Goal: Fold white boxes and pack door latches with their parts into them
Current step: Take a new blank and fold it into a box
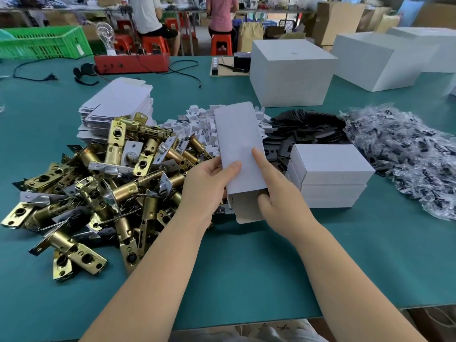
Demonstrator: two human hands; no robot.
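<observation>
Both my hands hold a long white box above the green table, its near end open with the flap hanging down. My left hand grips its left side, thumb lying on top. My right hand grips the right side, forefinger stretched along the top and thumb at the open end. A big heap of brass door latches lies to the left. Flat white box blanks are stacked behind it. A stack of folded white boxes stands just right of my hands.
Behind the box lie small white plastic parts, black metal plates and bagged screws. Large white cartons stand at the back, with a red device and a green crate. Two people sit beyond. The table edge is near me.
</observation>
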